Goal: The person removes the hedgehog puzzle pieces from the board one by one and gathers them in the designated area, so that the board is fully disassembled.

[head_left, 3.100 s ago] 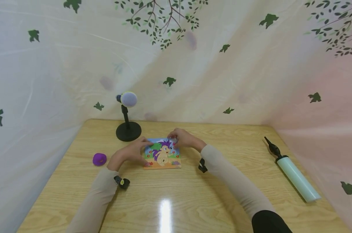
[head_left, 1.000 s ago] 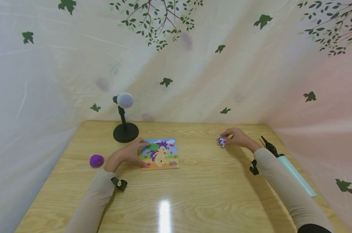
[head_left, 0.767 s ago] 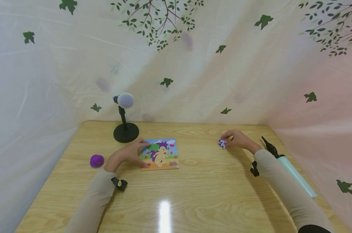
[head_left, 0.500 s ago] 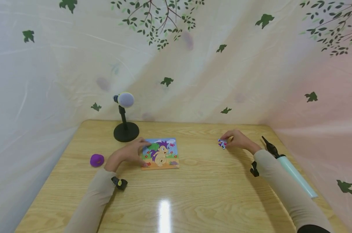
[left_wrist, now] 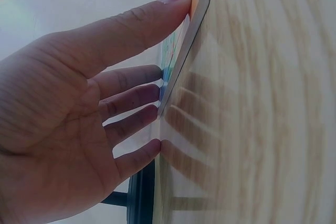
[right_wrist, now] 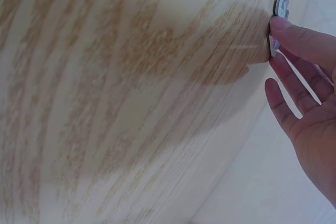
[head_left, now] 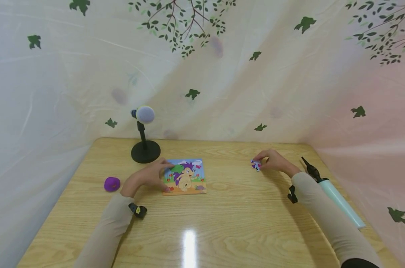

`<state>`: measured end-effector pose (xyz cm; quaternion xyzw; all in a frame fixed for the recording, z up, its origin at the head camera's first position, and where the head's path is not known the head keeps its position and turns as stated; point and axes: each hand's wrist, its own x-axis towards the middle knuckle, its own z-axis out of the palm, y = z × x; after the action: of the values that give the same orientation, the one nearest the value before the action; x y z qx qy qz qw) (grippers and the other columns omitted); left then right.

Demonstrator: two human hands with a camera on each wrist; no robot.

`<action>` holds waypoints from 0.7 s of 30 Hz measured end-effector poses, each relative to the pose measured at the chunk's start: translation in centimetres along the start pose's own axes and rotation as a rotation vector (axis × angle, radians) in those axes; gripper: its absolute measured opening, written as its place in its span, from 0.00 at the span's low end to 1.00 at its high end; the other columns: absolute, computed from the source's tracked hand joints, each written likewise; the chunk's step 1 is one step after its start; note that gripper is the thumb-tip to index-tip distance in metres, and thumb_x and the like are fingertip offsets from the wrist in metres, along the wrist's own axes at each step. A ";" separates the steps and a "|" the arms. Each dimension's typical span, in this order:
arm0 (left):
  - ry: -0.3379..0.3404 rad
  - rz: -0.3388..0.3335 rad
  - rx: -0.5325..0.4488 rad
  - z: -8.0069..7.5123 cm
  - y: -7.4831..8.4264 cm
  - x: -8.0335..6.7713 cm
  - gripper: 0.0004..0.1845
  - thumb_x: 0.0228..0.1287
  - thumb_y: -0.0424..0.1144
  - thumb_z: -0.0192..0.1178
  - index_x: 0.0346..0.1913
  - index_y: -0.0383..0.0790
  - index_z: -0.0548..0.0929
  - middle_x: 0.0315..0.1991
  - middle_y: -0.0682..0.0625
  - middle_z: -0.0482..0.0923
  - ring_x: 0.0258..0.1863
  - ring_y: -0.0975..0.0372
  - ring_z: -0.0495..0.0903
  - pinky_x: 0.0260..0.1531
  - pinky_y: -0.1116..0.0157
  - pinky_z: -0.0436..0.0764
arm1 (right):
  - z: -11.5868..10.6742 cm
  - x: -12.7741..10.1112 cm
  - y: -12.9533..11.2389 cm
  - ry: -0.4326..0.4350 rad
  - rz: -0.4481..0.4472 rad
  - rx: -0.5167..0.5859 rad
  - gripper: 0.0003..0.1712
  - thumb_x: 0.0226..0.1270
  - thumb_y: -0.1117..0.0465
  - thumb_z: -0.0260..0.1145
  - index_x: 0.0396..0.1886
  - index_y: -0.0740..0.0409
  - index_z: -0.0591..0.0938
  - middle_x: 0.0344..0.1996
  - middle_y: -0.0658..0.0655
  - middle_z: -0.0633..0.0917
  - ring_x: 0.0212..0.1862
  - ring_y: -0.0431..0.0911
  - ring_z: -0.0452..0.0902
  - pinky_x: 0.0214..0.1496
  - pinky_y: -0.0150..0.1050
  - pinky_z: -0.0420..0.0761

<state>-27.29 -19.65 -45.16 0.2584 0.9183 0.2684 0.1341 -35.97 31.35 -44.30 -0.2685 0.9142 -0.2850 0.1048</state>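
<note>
A square picture puzzle board [head_left: 185, 176] with a purple-spined hedgehog lies flat on the wooden table [head_left: 222, 223]. My left hand [head_left: 148, 175] rests against the board's left edge. In the left wrist view its straight fingers [left_wrist: 131, 95] and thumb touch the board's rim [left_wrist: 197, 30]. My right hand [head_left: 272, 160] is far to the right of the board, where it pinches a small purple and white puzzle piece [head_left: 256, 165] that sits low on the table. In the right wrist view one fingertip [right_wrist: 286, 30] lies on the piece [right_wrist: 282, 7] while the other fingers hang free.
A microphone on a black round stand [head_left: 145, 150] is behind the board's left corner; its base [left_wrist: 139, 198] shows in the left wrist view. A purple lump [head_left: 112, 184] lies left of my left hand. A pale green hand pump [head_left: 333, 195] lies along the right edge. Leaf-printed sheets enclose the table.
Three seconds ago my right hand was at the board's top right corner; it has since carried a piece off to the right. Over the last second both hands have barely moved.
</note>
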 end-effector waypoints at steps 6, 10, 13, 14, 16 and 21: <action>0.005 0.011 0.006 -0.2 0.1 -0.2 0.49 0.49 0.47 0.80 0.72 0.33 0.70 0.65 0.35 0.67 0.66 0.43 0.69 0.72 0.43 0.68 | 0.0 0.0 -0.1 -0.010 0.005 0.010 0.21 0.59 0.73 0.74 0.53 0.71 0.85 0.54 0.72 0.84 0.56 0.66 0.79 0.54 0.61 0.83; 0.003 0.004 -0.002 -0.2 0.1 -0.1 0.48 0.49 0.47 0.80 0.73 0.33 0.70 0.66 0.36 0.66 0.66 0.43 0.68 0.72 0.43 0.68 | -0.1 0.0 -0.2 -0.015 0.027 0.011 0.21 0.62 0.71 0.73 0.55 0.70 0.84 0.55 0.71 0.84 0.58 0.66 0.79 0.55 0.60 0.83; 0.001 0.002 -0.004 -0.1 0.0 -0.1 0.49 0.49 0.47 0.80 0.73 0.33 0.70 0.66 0.36 0.66 0.66 0.44 0.68 0.72 0.43 0.68 | 0.0 0.1 -0.6 -0.019 0.046 0.022 0.21 0.65 0.69 0.71 0.58 0.69 0.83 0.57 0.70 0.83 0.59 0.65 0.79 0.55 0.57 0.84; 0.001 0.002 -0.004 -0.1 0.0 -0.1 0.49 0.49 0.47 0.80 0.73 0.33 0.70 0.66 0.36 0.66 0.66 0.44 0.68 0.72 0.43 0.68 | 0.1 0.2 -0.9 -0.019 0.051 0.031 0.22 0.66 0.68 0.71 0.59 0.69 0.82 0.57 0.70 0.83 0.59 0.64 0.79 0.55 0.56 0.84; 0.001 0.004 -0.004 0.0 -0.1 0.0 0.49 0.49 0.47 0.80 0.73 0.33 0.70 0.66 0.36 0.66 0.67 0.44 0.68 0.72 0.43 0.68 | 0.5 0.5 -1.4 -0.019 0.043 0.041 0.22 0.67 0.66 0.70 0.59 0.69 0.82 0.57 0.69 0.83 0.58 0.64 0.79 0.54 0.54 0.83; 0.003 0.009 0.001 0.1 -0.2 0.0 0.49 0.49 0.47 0.80 0.73 0.33 0.70 0.65 0.37 0.67 0.67 0.44 0.68 0.72 0.44 0.68 | 2.0 1.8 -3.5 -0.007 -0.030 0.040 0.21 0.67 0.63 0.71 0.57 0.66 0.84 0.54 0.66 0.84 0.57 0.62 0.77 0.56 0.58 0.80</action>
<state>-27.35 -19.76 -45.36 0.2620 0.9175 0.2688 0.1312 -35.28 26.99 -43.92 -0.2808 0.9039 -0.3037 0.1089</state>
